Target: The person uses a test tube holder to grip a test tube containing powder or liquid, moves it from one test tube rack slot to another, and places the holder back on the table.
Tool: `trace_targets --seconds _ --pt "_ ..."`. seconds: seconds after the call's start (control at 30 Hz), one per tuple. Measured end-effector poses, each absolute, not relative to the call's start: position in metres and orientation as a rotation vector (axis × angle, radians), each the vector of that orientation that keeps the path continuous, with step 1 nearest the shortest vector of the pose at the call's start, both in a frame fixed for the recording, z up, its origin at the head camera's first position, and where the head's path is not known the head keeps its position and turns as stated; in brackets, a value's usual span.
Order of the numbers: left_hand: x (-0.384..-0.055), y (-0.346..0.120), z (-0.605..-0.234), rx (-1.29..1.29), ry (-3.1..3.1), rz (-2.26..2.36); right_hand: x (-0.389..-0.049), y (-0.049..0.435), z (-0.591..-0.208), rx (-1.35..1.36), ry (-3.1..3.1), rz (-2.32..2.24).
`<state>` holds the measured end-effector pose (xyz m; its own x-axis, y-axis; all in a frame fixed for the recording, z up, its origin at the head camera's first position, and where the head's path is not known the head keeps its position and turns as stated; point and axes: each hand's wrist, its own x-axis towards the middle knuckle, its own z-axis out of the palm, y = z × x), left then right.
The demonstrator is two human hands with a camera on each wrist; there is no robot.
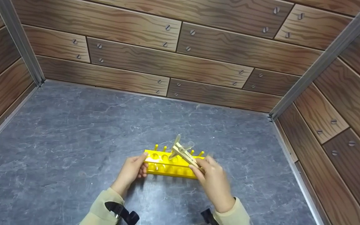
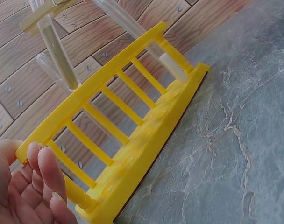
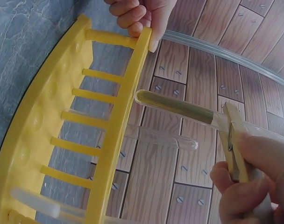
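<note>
A yellow test tube rack [image 1: 172, 171] stands on the floor, its top row of holes facing up. My left hand [image 1: 130, 172] holds the rack's left end, thumb on the upper bar and fingers curled below. In my right hand [image 1: 216, 179] is a wooden test tube clamp [image 3: 231, 140], gripped between thumb and fingers. The clamp's jaws grasp a glass test tube [image 3: 174, 107] containing yellowish-green liquid. That tube's rounded bottom is right at the rack's top bar. A clear tube [image 3: 163, 137] sits upside down on a back peg. Another tube with white contents [image 2: 172, 66] stands in the rack's right end.
Grey marbled floor [image 1: 89, 131] surrounds the rack. A wood-plank-patterned wall [image 1: 136, 53] rises behind, with similar panels on both sides and metal strips in the corners. Bare yellow pegs [image 1: 156, 147] stick up behind the rack.
</note>
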<state>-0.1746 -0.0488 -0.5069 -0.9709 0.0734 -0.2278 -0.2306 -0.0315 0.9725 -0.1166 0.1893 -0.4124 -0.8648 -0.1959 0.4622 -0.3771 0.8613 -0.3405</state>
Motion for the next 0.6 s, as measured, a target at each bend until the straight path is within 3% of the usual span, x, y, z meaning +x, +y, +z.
trace_targets --seconds 0.6 --pt "-0.1747 -0.0490 -0.5076 -0.174 2.019 2.114 -0.1172 0.1824 -0.4125 0.473 -2.642 0.613"
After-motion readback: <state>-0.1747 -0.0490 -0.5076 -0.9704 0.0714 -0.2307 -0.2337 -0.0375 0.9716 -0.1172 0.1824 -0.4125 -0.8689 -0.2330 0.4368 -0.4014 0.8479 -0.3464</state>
